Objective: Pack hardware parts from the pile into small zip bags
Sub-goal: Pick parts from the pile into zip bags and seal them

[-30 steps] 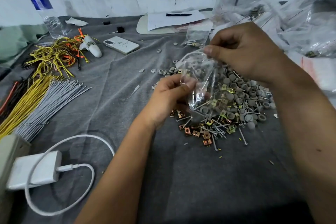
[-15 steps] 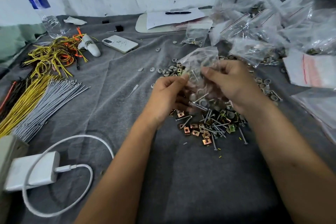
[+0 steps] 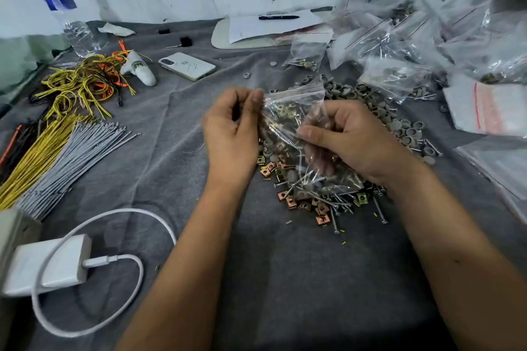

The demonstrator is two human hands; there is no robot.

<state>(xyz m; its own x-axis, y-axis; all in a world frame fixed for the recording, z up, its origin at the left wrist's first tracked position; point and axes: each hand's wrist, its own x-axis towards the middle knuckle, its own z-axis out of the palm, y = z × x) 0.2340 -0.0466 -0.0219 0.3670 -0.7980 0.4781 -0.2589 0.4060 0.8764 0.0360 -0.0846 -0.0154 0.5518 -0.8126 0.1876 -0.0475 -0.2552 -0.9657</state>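
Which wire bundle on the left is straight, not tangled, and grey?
The grey wire bundle, lying fanned beside the straight yellow bundle. The yellow-and-orange wires behind them are looped and tangled.

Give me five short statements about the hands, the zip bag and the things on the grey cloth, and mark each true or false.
1. Both hands hold the clear zip bag. True: left hand pinches its edge, right hand grips it.
2. The bag hangs over the hardware pile. True.
3. The phone lies right of the pile. False: it lies far left of it.
4. The pen rests on the white paper. True.
5. The water bottle lies on its side. False: it stands upright.
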